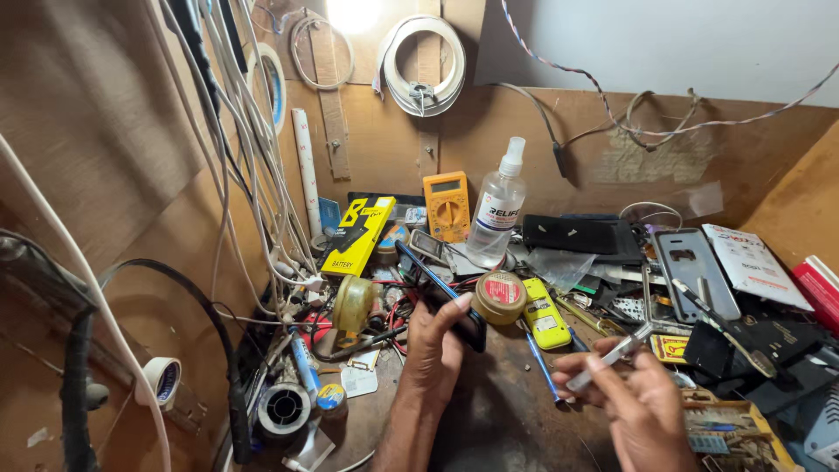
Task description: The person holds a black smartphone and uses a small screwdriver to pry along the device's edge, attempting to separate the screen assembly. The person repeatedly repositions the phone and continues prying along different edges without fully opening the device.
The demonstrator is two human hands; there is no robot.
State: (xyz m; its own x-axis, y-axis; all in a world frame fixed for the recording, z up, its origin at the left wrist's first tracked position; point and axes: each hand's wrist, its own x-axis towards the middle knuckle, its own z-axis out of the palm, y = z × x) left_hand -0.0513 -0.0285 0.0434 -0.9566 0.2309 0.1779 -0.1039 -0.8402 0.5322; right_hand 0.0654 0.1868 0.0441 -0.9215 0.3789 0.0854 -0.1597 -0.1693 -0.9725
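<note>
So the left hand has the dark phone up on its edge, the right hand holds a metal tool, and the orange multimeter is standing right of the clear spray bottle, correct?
Not quite. In the head view the orange multimeter stands left of the clear spray bottle, not right of it. The rest holds: the left hand has the dark phone up on its edge, and the right hand holds a metal tool.

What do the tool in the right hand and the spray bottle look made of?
Tool: likely bare metal, going by its silvery sheen and thin flat shape.
Spray bottle: apparently clear plastic, see-through, with a white nozzle.
</note>
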